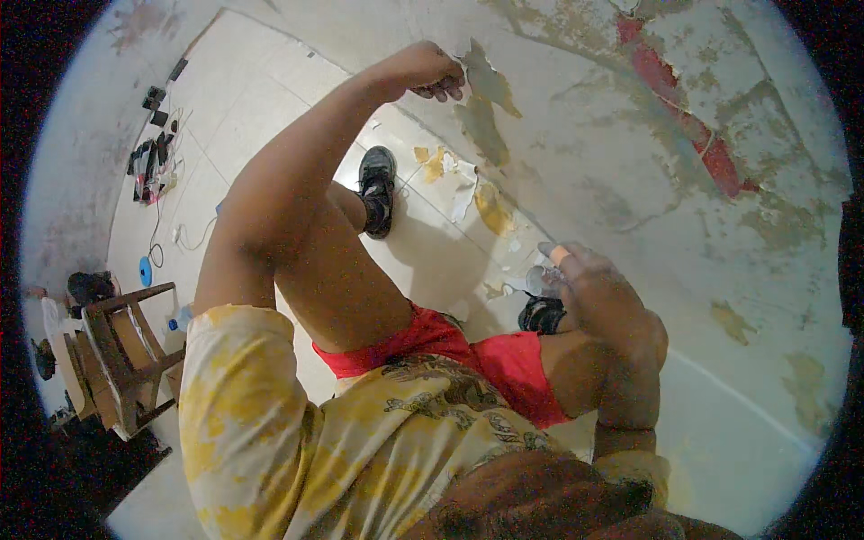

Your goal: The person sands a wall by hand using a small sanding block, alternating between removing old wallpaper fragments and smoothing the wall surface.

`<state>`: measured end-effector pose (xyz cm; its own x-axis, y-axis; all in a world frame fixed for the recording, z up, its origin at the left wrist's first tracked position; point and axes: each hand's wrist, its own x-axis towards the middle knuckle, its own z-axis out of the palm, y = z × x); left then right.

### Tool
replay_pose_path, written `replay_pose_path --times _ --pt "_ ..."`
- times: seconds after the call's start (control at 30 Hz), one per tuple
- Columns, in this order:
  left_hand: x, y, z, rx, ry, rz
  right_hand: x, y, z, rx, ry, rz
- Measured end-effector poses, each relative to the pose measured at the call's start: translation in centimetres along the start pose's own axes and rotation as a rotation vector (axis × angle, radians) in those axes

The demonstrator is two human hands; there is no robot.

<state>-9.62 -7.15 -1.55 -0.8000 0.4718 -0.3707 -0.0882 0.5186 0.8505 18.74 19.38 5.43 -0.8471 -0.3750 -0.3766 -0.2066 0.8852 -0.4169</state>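
Observation:
My left hand (438, 76) is raised to the wall at the upper middle. Its fingers are curled, pinching the edge of a loose flap of peeling paint (471, 54). Below that flap, bare greyish and yellowish patches (483, 130) show on the wall. Lower down and to the right, my right hand (587, 270) is close to the wall's foot, over my right shoe, and smeared by motion. An orange-tan band (559, 255) shows around one finger. Beside that hand is something clear and shiny (540, 280), too blurred to name.
Fallen paint flakes (493, 209) lie on the tiled floor (270, 108) along the wall. My black shoe (378, 191) stands near them. At left are a wooden chair frame (135, 360), a blue-capped bottle (178, 320), a blue disc (145, 271) and a cluster of dark items with cables (151, 166).

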Motion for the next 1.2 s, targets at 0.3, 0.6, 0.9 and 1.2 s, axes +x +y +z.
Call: replay_pose_path --times 0.3,0.6,0.9,1.2 --pt "1.5 -1.6 0.6 0.826 0.324 0.314 -0.5 -0.3 0.0 -0.069 0.017 -0.035" --pt "0.8 -2.2 0.8 0.907 0.374 0.423 -1.1 -0.4 -0.2 -0.012 0.020 -0.009" --pt "0.8 -2.6 1.9 0.862 0.467 0.410 -1.8 -0.9 -0.7 -0.108 0.101 -0.143" --pt "1.7 -3.7 1.9 0.804 0.519 0.363 -2.0 -1.1 -0.5 -0.056 0.232 -0.081"
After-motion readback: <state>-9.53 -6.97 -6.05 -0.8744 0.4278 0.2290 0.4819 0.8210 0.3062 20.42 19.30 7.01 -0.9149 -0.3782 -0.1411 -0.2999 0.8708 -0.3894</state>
